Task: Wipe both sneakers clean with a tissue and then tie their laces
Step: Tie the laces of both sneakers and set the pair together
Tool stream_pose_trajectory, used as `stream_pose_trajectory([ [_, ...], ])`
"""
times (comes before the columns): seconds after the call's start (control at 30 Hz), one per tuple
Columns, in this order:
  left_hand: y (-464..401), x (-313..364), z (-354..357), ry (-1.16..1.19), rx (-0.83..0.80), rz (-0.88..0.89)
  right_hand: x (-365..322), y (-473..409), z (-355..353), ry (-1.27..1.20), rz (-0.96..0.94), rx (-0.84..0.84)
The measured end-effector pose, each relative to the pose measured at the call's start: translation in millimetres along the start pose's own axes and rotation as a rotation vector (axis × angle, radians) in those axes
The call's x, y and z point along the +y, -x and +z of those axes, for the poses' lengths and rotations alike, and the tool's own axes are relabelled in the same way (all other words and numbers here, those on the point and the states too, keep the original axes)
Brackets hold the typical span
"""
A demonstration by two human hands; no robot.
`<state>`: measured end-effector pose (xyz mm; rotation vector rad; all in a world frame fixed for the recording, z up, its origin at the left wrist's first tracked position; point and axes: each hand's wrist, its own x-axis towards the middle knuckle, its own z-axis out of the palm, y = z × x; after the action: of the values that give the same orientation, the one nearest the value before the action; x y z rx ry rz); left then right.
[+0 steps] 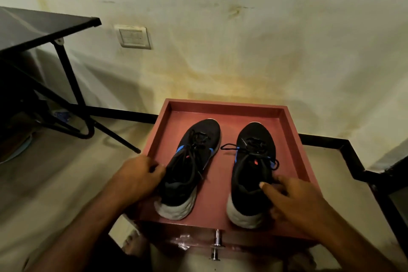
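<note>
Over at nine o'clock, the left hand [141,172] curls its fingers against the outer side of the left sneaker [189,168], gripping it at mid-length. At centre, both black sneakers stand side by side, toes to twelve o'clock, inside the reddish drawer [293,139], laces [229,146] loose and untied. At three o'clock, the right hand [291,199] clasps the right sneaker [251,172] by its collar, thumb on top. No tissue is in sight, so wiping looks not yet begun; best to steady each shoe by the heel, keep the trailing laces clear, and fetch the tissue.
</note>
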<state>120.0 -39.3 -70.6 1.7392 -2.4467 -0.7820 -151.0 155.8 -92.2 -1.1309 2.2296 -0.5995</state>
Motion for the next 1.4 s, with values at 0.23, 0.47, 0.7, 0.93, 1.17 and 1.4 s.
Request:
stream_pose_trajectory([
  [0.23, -14, 35, 35, 0.121, 0.118, 0.156, -19, -47, 22, -0.063, -0.099, 0.186],
  [0.47, -34, 44, 47, 0.222, 0.097, 0.213, -12, -87, 17, -0.089, -0.23, 0.168],
  [0.7, -42, 41, 43, 0.474, 0.062, 0.203, -5, -86, 18, -0.048, -0.254, 0.141],
  [0.93, -21, 29, 38, 0.39, 0.014, 0.438, -16, -45, 12, -0.037, -0.357, 0.232],
  [1.17, -38, 12, 55, 0.235, -0.014, 0.542, -7, -53, 32, 0.072, -0.466, 0.158],
  [1.4, -43, 16, 57, 0.221, 0.021, 0.588, -10, -58, 31, 0.031, -0.495, 0.15],
])
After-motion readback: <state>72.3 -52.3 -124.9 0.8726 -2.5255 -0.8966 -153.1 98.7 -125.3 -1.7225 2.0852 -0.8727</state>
